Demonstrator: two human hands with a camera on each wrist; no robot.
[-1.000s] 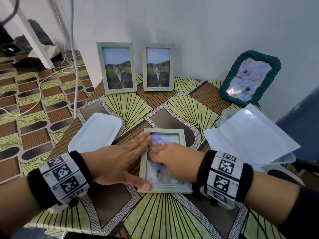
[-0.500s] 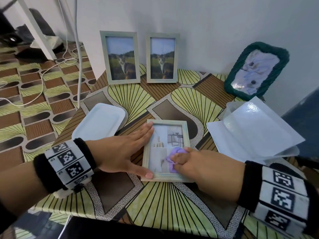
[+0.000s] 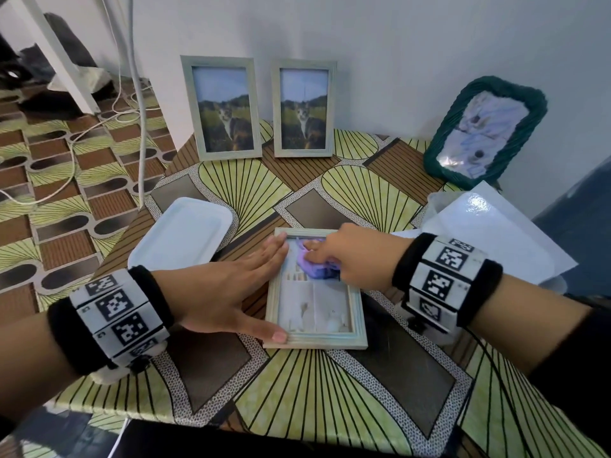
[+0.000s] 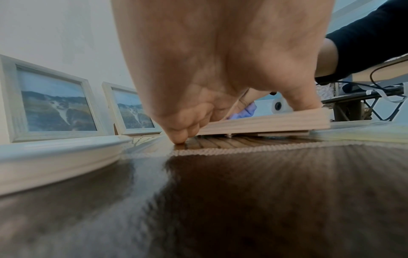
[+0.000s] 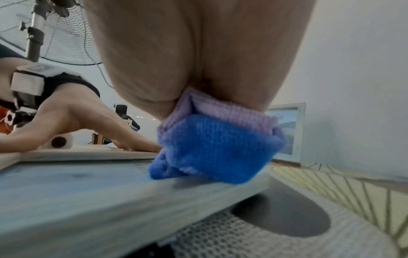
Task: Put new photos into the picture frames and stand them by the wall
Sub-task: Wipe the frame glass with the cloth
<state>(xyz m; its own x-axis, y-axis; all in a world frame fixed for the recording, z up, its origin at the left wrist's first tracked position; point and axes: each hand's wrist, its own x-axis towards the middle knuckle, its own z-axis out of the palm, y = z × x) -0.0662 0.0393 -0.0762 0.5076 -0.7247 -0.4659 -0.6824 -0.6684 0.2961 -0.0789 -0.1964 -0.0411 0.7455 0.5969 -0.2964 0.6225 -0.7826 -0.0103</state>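
Observation:
A pale wooden picture frame (image 3: 315,338) lies face up on the table, with a photo under its glass. My left hand (image 3: 228,289) lies flat beside it, fingers straight along the frame's left edge and thumb on its near left corner. My right hand (image 3: 344,256) grips a bunched purple-blue cloth (image 3: 314,267) and presses it on the upper part of the glass. The right wrist view shows the cloth (image 5: 216,144) squeezed in my palm on the frame (image 5: 110,192). Two matching frames with cat photos (image 3: 223,107) (image 3: 303,109) stand against the wall.
A green woven frame (image 3: 484,133) leans on the wall at the right. A white tray (image 3: 180,239) lies left of the flat frame. White sheets (image 3: 496,239) are stacked at the right. The table has a patterned cover (image 3: 330,401). Cables hang at the left.
My right hand with the cloth slid from the frame's top down to its middle and back up toward the top. My left hand has stayed on the frame's left edge.

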